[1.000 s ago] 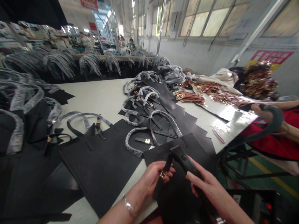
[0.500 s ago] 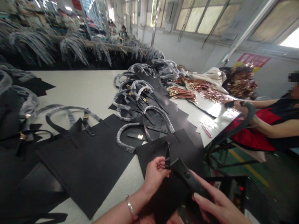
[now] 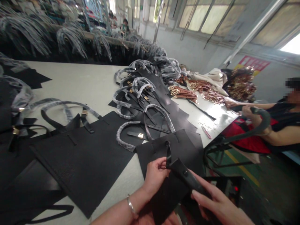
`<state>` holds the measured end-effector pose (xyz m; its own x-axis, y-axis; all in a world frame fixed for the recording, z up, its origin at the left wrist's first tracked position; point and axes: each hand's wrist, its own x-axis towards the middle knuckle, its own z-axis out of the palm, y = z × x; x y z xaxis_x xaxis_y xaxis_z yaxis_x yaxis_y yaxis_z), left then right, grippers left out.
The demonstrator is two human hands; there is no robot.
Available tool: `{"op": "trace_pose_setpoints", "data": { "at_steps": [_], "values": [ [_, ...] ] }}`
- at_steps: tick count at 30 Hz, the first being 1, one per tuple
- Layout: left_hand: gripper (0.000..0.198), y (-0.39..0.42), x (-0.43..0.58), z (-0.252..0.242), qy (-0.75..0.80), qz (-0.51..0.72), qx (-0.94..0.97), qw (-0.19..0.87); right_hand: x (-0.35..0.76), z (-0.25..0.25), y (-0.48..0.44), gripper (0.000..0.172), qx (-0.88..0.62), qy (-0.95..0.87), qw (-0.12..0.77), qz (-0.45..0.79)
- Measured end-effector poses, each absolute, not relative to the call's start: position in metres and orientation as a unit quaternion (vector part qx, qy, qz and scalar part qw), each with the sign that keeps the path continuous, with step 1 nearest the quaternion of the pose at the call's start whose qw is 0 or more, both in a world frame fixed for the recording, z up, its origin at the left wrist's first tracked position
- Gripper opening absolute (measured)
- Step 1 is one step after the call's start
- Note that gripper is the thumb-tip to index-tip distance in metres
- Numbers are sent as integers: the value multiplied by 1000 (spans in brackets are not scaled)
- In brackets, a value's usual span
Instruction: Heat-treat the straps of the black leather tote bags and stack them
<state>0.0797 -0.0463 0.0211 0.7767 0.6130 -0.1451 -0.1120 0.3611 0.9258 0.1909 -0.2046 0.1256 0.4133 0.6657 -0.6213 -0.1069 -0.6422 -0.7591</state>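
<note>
My left hand (image 3: 156,175), wearing a silver bracelet, pinches the lower part of a short black strap (image 3: 168,150). That strap stands up in a narrow loop in front of a black bag panel (image 3: 181,142). In my right hand (image 3: 214,198) is a long black object (image 3: 187,175) with a small round button or stud on its face; I cannot tell its kind. Its squared upper end lies close beside the strap and my left fingertips. Two rounded bag handles, one a plastic-wrapped handle (image 3: 125,134), lie behind the panel, near a strap with a gold clasp (image 3: 140,136).
Another black bag panel (image 3: 84,156) with handles lies left on the white table (image 3: 93,81). More panels and wrapped handles (image 3: 142,84) are piled behind, near bundled brown straps (image 3: 182,92). At right, a co-worker (image 3: 281,125) holds a dark curved handle (image 3: 264,120).
The strap loop by my left hand looks wider, and the black object's end has shifted slightly left toward it. The co-worker's hands and curved handle have moved. My view has turned slightly.
</note>
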Motion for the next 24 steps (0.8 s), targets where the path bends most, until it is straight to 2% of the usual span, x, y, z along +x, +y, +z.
{"op": "trace_pose_setpoints", "data": {
  "at_steps": [3, 8, 10, 14, 17, 19, 21, 24],
  "values": [
    [44, -46, 80, 17, 244, 230, 555, 761, 183, 118, -198, 78, -751, -202, 377, 503],
    [47, -34, 75, 15, 287, 200, 636, 687, 190, 116, -177, 87, -772, -209, 444, 404],
    [52, -18, 68, 21, 319, 222, 709, 589, 195, 120, -177, 94, -778, -193, 457, 387],
    [62, 23, 48, 38, 367, 227, 848, 307, 197, 121, -188, 99, -788, -149, 467, 373],
    [46, 46, 40, 44, 408, 159, 879, 190, 192, 113, -195, 97, -788, -136, 465, 380],
    [27, 55, 40, 42, 398, 141, 887, 187, 189, 105, -197, 99, -780, -130, 477, 383],
    [13, 60, 43, 41, 371, 170, 880, 242, 187, 99, -198, 103, -770, -126, 504, 371],
    [14, 62, 46, 51, 341, 239, 790, 449, 192, 98, -199, 108, -762, -123, 536, 341]
  ]
}}
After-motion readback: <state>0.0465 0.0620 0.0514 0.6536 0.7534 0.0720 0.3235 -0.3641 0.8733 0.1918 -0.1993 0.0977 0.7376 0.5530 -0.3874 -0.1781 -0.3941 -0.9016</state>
